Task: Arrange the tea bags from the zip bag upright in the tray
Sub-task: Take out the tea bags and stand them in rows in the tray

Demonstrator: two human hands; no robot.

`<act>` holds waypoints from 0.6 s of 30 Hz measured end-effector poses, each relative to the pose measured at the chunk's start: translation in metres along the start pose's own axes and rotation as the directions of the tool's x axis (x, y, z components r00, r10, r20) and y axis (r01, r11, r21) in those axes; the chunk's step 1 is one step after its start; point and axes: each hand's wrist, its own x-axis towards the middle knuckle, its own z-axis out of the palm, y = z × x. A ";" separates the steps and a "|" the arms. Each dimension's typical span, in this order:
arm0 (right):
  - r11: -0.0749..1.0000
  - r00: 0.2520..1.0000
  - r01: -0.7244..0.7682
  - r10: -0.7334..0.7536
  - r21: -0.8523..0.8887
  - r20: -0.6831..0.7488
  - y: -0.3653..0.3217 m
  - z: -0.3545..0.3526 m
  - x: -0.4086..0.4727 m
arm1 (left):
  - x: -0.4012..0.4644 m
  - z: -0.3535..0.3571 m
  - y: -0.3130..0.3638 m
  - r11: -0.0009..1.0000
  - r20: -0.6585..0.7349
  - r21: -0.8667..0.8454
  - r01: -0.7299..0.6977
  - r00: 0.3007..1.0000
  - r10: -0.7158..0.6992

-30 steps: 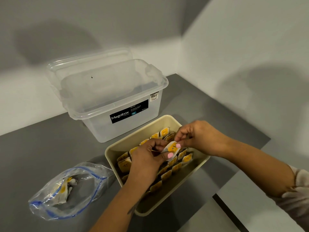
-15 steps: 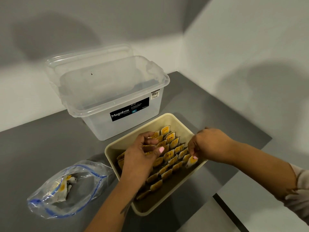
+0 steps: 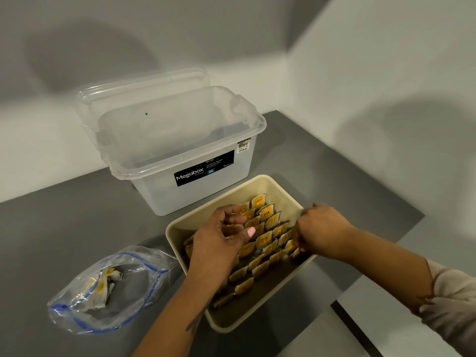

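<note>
A cream tray [image 3: 282,191] sits on the grey table and holds several rows of yellow-labelled tea bags [image 3: 265,238] standing upright. My left hand [image 3: 219,247] rests on the left rows, fingers loosely curled, thumb out, holding nothing that I can see. My right hand [image 3: 322,234] is at the tray's right edge. Its fingertips point down and pinch a tea bag [image 3: 295,253] at the end of the right row. The clear zip bag [image 3: 77,302] with a blue seal lies open to the left of the tray, with a few tea bags [image 3: 104,284] inside.
A clear Megabox storage box [image 3: 180,150] stands open just behind the tray, its lid [image 3: 141,82] leaning behind it. Walls meet in a corner behind and to the right. The table's edge drops off at the lower right [image 3: 342,309].
Both hands held one tea bag above the tray a second ago. The right hand has carried it down to the right row; the left hand has let go and settled on the left rows.
</note>
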 end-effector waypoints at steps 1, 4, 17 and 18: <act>1.000 1.000 -0.002 0.002 0.000 0.003 0.000 0.000 0.000 | 0.000 0.000 0.000 1.000 0.001 0.000 0.001 1.000 -0.001; 1.000 1.000 -0.008 0.008 0.003 0.015 0.000 -0.001 0.000 | 0.001 -0.001 0.000 1.000 0.004 0.001 0.002 1.000 -0.002; 0.986 0.997 -0.049 0.058 0.159 -0.052 -0.011 -0.034 0.001 | -0.007 -0.026 -0.003 0.996 0.013 0.088 -0.034 0.999 0.033; 0.982 0.995 -0.039 0.055 0.183 -0.082 -0.018 -0.040 0.003 | -0.010 -0.035 -0.004 0.993 0.001 0.110 -0.046 0.999 0.046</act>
